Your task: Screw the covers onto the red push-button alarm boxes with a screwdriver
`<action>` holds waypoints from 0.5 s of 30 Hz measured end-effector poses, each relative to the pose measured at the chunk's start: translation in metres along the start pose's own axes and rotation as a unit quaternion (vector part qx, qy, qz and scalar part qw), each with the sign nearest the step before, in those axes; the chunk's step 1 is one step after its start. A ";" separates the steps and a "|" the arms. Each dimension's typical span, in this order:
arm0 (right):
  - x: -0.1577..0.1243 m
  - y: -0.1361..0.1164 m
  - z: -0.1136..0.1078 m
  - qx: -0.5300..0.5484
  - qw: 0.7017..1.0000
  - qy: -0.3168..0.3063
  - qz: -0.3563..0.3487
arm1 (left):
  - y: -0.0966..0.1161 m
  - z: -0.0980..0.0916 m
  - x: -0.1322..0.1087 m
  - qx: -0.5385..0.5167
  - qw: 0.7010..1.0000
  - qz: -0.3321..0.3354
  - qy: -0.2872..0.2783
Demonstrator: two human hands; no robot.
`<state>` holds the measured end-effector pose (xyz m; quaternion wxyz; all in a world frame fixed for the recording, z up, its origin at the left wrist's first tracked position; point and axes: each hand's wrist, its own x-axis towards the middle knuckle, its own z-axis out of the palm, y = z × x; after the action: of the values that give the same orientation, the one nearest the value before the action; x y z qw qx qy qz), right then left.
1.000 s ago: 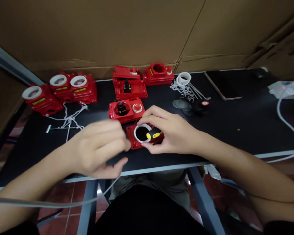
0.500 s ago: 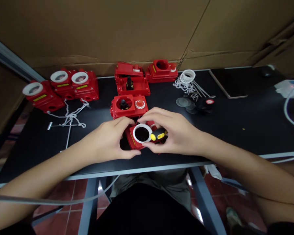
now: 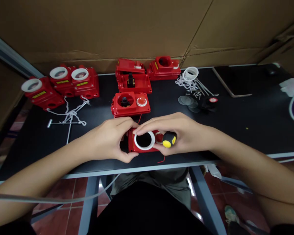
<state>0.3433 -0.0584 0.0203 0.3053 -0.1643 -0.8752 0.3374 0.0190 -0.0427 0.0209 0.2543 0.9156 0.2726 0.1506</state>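
Observation:
Near the table's front edge, a red box [image 3: 131,141] lies between my two hands. A white ring [image 3: 144,148] surrounds the dark round opening on its top. My left hand [image 3: 110,138] grips the box's left end, thumb at the near side and fingers at the far side. My right hand [image 3: 186,133] keeps a screwdriver [image 3: 169,139] with a black and yellow handle in its palm; the shaft is hidden. The same hand's fingers and thumb reach around the ring's right part. A thin red wire [image 3: 161,161] sticks out at the near side.
Behind my hands sits another red box [image 3: 131,112] with a switch inside. Farther back are an opened red box [image 3: 147,86] and a closed one [image 3: 164,75]. Finished-looking boxes [image 3: 45,101] with cords and small metal hammers [image 3: 68,130] lie left. White rings [image 3: 190,78], clear discs [image 3: 186,100] and a tablet-like device [image 3: 231,81] lie right.
The red box has turned a little, now lying straighter to the table edge. My right hand has shifted slightly right, and the screwdriver's yellow end has swung to point more toward me.

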 end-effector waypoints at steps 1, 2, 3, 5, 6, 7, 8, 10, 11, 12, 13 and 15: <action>0.000 -0.001 0.000 -0.015 1.000 0.002 0.002 | 0.001 0.000 0.000 -0.003 1.000 -0.007 0.007; -0.001 -0.003 0.000 -0.038 0.999 0.012 0.006 | 0.001 0.001 -0.001 -0.005 1.000 -0.015 0.015; -0.002 -0.004 0.002 -0.067 0.997 0.026 0.014 | 0.002 0.002 -0.002 -0.005 1.000 -0.021 0.023; -0.005 -0.006 0.007 -0.132 0.989 0.051 0.047 | 0.002 0.004 -0.004 0.001 0.999 -0.026 0.034; -0.006 -0.006 0.009 -0.157 0.983 0.057 0.071 | 0.002 0.005 -0.004 0.007 0.999 -0.024 0.038; -0.006 -0.006 0.012 -0.174 0.979 0.059 0.092 | 0.002 0.006 -0.005 0.013 0.999 -0.019 0.042; -0.006 -0.005 0.014 -0.181 0.976 0.062 0.104 | 0.002 0.007 -0.005 0.018 0.999 -0.015 0.044; -0.005 -0.004 0.015 -0.163 0.979 0.071 0.099 | 0.001 0.008 -0.004 0.025 0.999 -0.013 0.040; -0.004 -0.004 0.014 -0.143 0.983 0.074 0.085 | 0.001 0.008 -0.004 0.026 0.999 -0.015 0.037; -0.004 -0.004 0.012 -0.122 0.987 0.072 0.070 | 0.001 0.007 -0.004 0.026 0.999 -0.019 0.033; -0.003 -0.005 0.010 -0.101 0.991 0.061 0.060 | 0.001 0.006 -0.003 0.025 0.999 -0.021 0.030; -0.002 -0.009 0.004 -0.069 0.996 0.024 0.047 | 0.001 0.005 -0.003 0.022 0.999 -0.021 0.029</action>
<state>0.3413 -0.0676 0.0228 0.2981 -0.2340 -0.8801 0.2859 0.0193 -0.0468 0.0171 0.2288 0.9103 0.3023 0.1661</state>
